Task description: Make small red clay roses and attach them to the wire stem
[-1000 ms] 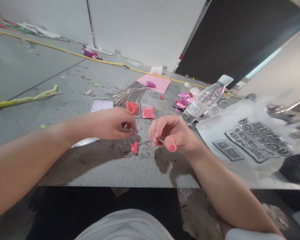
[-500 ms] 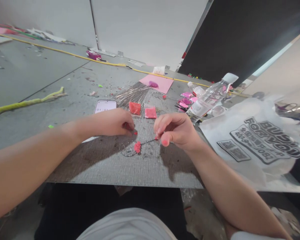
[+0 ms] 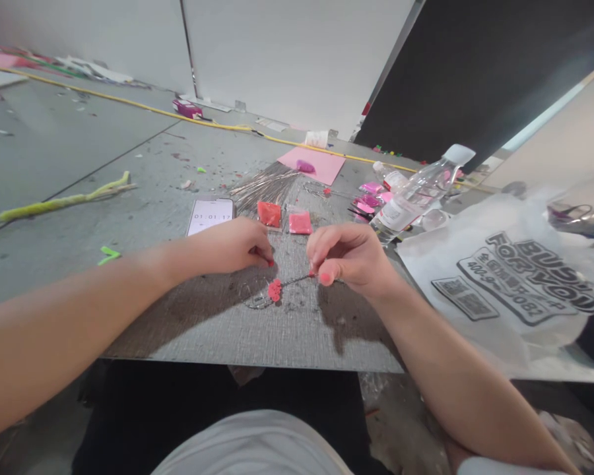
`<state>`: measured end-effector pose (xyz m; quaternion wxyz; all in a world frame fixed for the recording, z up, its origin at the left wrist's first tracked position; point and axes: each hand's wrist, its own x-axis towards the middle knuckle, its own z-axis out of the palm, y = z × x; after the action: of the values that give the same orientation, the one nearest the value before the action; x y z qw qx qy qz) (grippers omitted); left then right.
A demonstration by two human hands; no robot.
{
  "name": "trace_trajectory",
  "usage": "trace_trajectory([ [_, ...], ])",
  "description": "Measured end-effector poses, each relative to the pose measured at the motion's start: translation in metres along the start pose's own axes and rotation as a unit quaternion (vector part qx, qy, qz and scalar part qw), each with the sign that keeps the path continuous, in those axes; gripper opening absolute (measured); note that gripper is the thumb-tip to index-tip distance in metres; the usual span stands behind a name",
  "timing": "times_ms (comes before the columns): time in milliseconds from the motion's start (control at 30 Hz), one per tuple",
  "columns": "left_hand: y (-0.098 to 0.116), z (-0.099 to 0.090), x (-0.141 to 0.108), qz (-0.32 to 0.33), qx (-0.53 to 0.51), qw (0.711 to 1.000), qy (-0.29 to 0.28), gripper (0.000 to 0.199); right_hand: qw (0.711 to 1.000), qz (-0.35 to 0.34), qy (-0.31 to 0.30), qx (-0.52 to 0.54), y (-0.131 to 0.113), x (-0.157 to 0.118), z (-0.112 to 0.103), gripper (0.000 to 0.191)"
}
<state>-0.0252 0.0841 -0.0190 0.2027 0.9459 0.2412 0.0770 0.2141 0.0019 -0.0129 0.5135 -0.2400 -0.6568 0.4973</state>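
Note:
My right hand [image 3: 346, 258] pinches the end of a twisted wire stem [image 3: 297, 280] between thumb and fingertips. A bit of red shows at the pinch, and the thumb tip is stained pinkish red. At the stem's other end, a cluster of small coral-red lumps [image 3: 274, 290] lies low over the table, with thin wire loops [image 3: 253, 294] to its left. My left hand [image 3: 245, 244] rests at the tabletop with its fingers closed on a small red piece [image 3: 270, 263]. Just beyond the hands lie a red-orange packet [image 3: 268, 214] and a coral-pink packet [image 3: 299, 222].
Behind the left forearm lies a phone [image 3: 208, 214] showing a timer. Loose wires [image 3: 264, 185] fan toward a pink sheet [image 3: 321, 165]. A clear bottle [image 3: 420, 194] and a white plastic bag [image 3: 495, 284] stand at right. A yellow cable [image 3: 178, 121] crosses the back.
My left hand has shifted slightly right, and its fingertips have closed on the small red piece that lay beside them. The right hand and wire stem stay nearly still.

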Motion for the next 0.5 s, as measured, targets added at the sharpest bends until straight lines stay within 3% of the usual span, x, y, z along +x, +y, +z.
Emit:
trace_trajectory([
  [233, 0.005, 0.004, 0.001, -0.018, 0.014, 1.000, 0.019, 0.013, 1.000, 0.010, 0.012, -0.009, 0.000, 0.000, 0.000, 0.028],
  [333, 0.005, 0.000, 0.000, 0.020, -0.002, 0.999, 0.033, 0.017, 1.000, 0.010, 0.021, -0.019, -0.001, 0.002, 0.001, 0.031],
  [400, 0.008, -0.006, -0.002, 0.087, -0.032, 0.993, 0.075, 0.019, 0.999, 0.005, 0.027, -0.030, -0.003, 0.002, 0.002, 0.032],
  [500, 0.019, -0.014, -0.008, 0.172, -0.100, 0.955, 0.218, 0.014, 0.998, -0.024, 0.031, -0.055, -0.009, 0.002, 0.004, 0.032],
])
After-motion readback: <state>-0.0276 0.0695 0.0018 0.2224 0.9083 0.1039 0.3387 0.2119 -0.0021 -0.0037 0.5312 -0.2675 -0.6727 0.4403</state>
